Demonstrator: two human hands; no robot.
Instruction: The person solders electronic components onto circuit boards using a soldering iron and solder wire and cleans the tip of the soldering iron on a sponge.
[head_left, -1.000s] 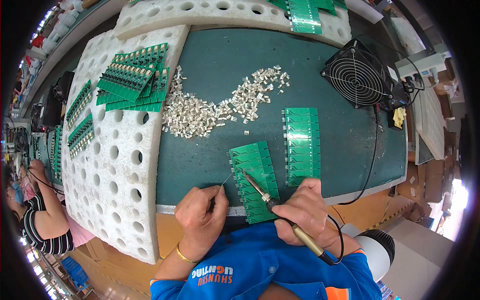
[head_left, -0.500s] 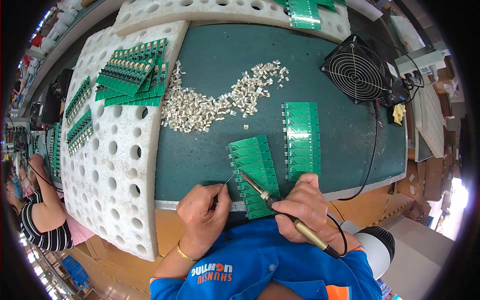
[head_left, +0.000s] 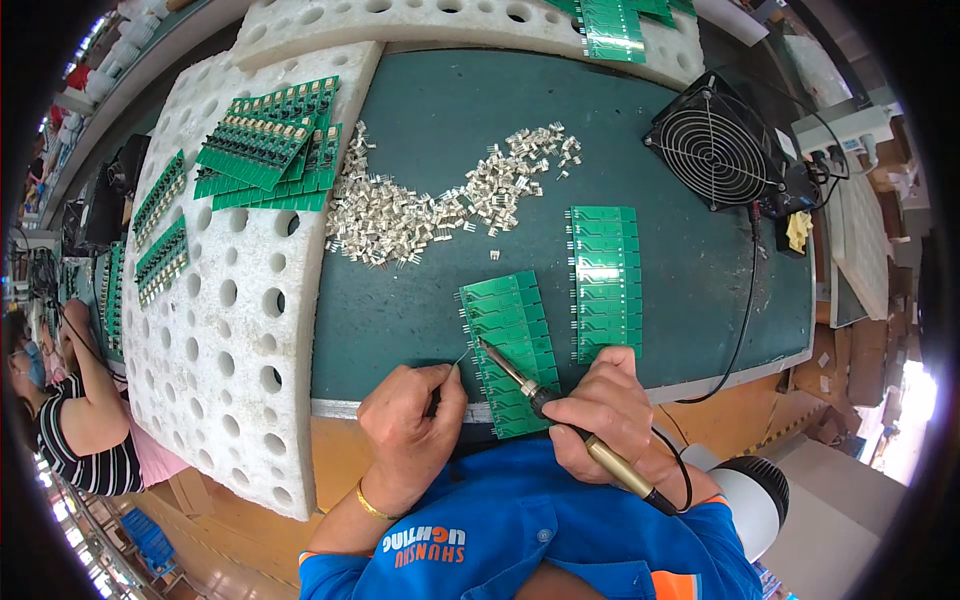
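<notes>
A green circuit board panel lies tilted on the mat in front of me, with small white connectors along its left edge. My right hand grips a soldering iron, whose tip rests at that left edge. My left hand is closed, pinching a thin strand of solder wire that reaches toward the iron's tip. Just right of it lies a second green panel, lined with connectors on its left side; my right hand's fingers are close to its near end.
A heap of white connectors spreads across the green mat. Left of it, a holed white foam board carries stacked circuit boards. At the right stands a black fan with its cable. A co-worker sits far left.
Both hands, the iron and the board look almost unmoved. The whole view has shifted very slightly.
</notes>
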